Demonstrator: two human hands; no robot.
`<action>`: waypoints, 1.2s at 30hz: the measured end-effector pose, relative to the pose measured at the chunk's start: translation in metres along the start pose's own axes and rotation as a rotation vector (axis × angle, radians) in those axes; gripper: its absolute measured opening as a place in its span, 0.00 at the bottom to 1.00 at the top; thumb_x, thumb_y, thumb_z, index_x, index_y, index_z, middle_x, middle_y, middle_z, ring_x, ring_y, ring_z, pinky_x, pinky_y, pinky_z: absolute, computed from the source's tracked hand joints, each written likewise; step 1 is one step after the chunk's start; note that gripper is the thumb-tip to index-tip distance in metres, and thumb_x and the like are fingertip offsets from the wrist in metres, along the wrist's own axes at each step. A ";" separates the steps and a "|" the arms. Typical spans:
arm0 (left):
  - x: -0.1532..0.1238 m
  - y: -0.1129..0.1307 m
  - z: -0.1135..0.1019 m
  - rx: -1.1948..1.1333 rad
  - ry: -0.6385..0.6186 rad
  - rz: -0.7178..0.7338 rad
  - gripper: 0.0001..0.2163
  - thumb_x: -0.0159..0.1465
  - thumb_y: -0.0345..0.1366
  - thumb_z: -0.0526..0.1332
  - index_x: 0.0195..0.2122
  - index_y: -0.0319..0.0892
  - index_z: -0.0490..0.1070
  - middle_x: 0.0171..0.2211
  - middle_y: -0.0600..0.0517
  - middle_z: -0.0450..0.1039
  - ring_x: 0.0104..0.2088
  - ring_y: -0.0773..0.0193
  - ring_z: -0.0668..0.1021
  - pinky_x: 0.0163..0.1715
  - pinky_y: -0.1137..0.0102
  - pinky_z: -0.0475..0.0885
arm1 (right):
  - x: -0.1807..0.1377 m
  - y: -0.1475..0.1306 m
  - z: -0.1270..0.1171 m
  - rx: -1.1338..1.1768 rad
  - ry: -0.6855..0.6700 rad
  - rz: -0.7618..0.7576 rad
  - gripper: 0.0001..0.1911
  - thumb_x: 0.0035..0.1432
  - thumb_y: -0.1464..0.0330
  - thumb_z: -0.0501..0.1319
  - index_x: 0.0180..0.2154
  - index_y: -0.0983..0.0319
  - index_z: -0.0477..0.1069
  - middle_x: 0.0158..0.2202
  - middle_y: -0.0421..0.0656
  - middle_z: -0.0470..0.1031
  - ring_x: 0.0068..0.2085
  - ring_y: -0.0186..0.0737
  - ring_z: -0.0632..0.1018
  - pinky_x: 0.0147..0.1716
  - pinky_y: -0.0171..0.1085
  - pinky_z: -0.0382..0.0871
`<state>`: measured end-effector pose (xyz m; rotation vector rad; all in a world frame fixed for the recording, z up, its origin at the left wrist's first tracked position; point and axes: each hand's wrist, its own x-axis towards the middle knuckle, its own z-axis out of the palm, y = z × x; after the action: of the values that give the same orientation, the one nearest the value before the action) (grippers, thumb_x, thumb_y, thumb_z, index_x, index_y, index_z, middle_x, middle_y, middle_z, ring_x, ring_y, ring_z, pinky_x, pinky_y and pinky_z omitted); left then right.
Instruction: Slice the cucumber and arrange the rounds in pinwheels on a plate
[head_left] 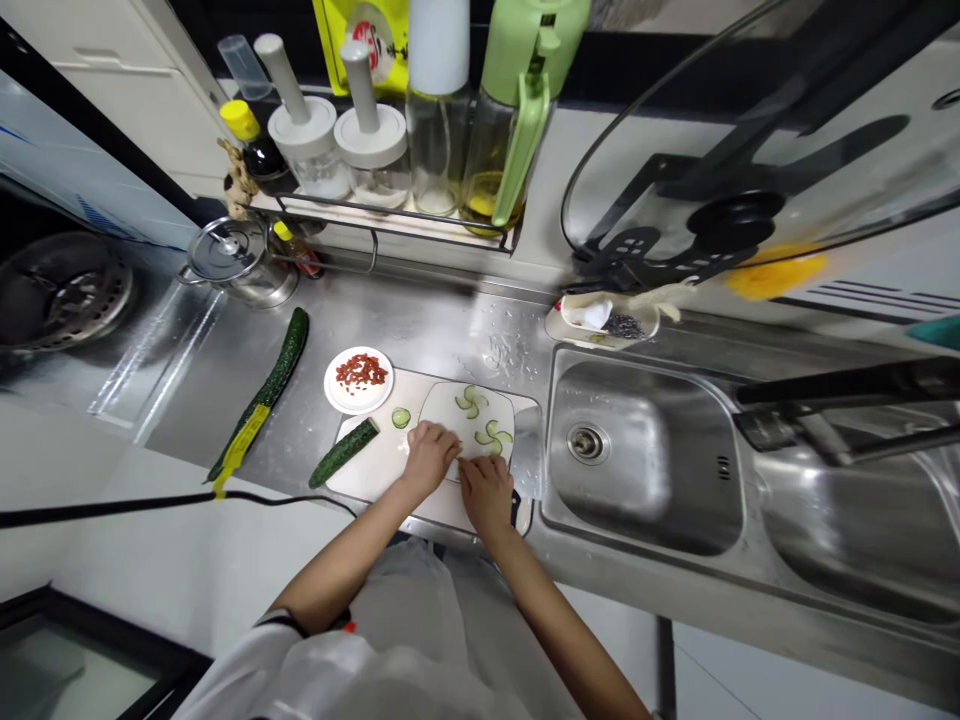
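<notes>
My left hand (430, 455) and my right hand (486, 490) rest close together at the near edge of a white square plate (450, 405), fingers curled down as if pinching something small that I cannot make out. Two pinwheel shapes of cucumber slices (472, 402) lie on that plate. The plate sits on a white cutting board (375, 470). On the board to the left lie a cut cucumber piece (344, 453) and one loose slice (401, 418).
A whole cucumber (264, 395) and a small round dish of red berries (359, 378) lie left of the board. A steel sink (637, 450) is on the right. A rack of condiment bottles (390, 130) and a lidded steel pot (232, 260) stand behind.
</notes>
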<state>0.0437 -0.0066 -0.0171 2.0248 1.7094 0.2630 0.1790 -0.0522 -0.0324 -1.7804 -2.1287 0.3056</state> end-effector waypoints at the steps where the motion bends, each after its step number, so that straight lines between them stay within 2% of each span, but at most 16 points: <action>1: 0.000 0.000 0.000 -0.003 -0.002 0.001 0.06 0.63 0.38 0.56 0.35 0.45 0.71 0.36 0.49 0.69 0.43 0.58 0.63 0.40 0.63 0.54 | 0.000 0.000 0.000 0.000 -0.003 0.001 0.06 0.58 0.68 0.59 0.35 0.57 0.75 0.31 0.42 0.72 0.41 0.42 0.64 0.35 0.37 0.52; 8: 0.000 0.000 0.000 -0.001 -0.001 -0.007 0.07 0.63 0.39 0.56 0.35 0.45 0.72 0.36 0.49 0.69 0.44 0.58 0.63 0.41 0.63 0.54 | 0.000 -0.001 0.001 0.000 -0.004 0.005 0.05 0.57 0.68 0.60 0.33 0.57 0.75 0.30 0.42 0.72 0.41 0.41 0.64 0.34 0.37 0.51; 14: 0.000 -0.001 -0.003 -0.021 0.017 -0.037 0.06 0.62 0.38 0.57 0.34 0.45 0.73 0.35 0.49 0.70 0.44 0.58 0.64 0.42 0.62 0.56 | -0.001 0.000 0.000 -0.015 -0.023 -0.001 0.07 0.58 0.69 0.59 0.36 0.56 0.75 0.32 0.43 0.73 0.42 0.42 0.64 0.33 0.37 0.51; 18: -0.004 -0.014 -0.016 -0.039 0.112 -0.101 0.07 0.63 0.37 0.55 0.35 0.45 0.73 0.36 0.48 0.70 0.43 0.57 0.67 0.44 0.62 0.59 | -0.002 0.001 -0.002 0.006 -0.039 0.009 0.11 0.58 0.71 0.58 0.41 0.56 0.74 0.35 0.44 0.74 0.44 0.43 0.65 0.34 0.38 0.53; 23: -0.006 -0.041 -0.033 -0.023 0.279 -0.292 0.12 0.64 0.32 0.50 0.46 0.41 0.68 0.42 0.44 0.67 0.41 0.59 0.71 0.43 0.66 0.66 | -0.001 0.002 -0.007 0.056 -0.026 0.028 0.11 0.58 0.71 0.57 0.41 0.58 0.75 0.34 0.44 0.74 0.43 0.43 0.66 0.35 0.38 0.54; 28: 0.000 -0.050 -0.038 0.109 0.184 -0.452 0.13 0.63 0.30 0.51 0.48 0.38 0.66 0.44 0.42 0.65 0.35 0.60 0.74 0.35 0.68 0.67 | 0.000 0.001 -0.011 0.060 -0.024 0.017 0.11 0.59 0.70 0.55 0.40 0.58 0.75 0.34 0.44 0.75 0.43 0.43 0.66 0.35 0.38 0.55; 32: 0.004 -0.048 -0.037 0.129 0.130 -0.461 0.11 0.62 0.28 0.50 0.44 0.37 0.67 0.43 0.41 0.65 0.34 0.61 0.74 0.34 0.68 0.67 | 0.000 -0.001 -0.014 0.064 -0.035 0.024 0.10 0.59 0.70 0.56 0.40 0.58 0.75 0.33 0.43 0.75 0.43 0.43 0.66 0.35 0.38 0.56; 36: 0.007 -0.048 -0.036 0.115 0.132 -0.459 0.10 0.62 0.28 0.50 0.41 0.37 0.67 0.42 0.41 0.65 0.34 0.60 0.74 0.34 0.67 0.67 | -0.001 -0.001 -0.017 0.070 -0.041 0.037 0.11 0.59 0.70 0.56 0.40 0.58 0.75 0.33 0.44 0.74 0.43 0.42 0.67 0.35 0.38 0.56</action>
<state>-0.0126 0.0136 -0.0098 1.6547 2.2569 0.1473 0.1848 -0.0547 -0.0164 -1.7899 -2.0887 0.4246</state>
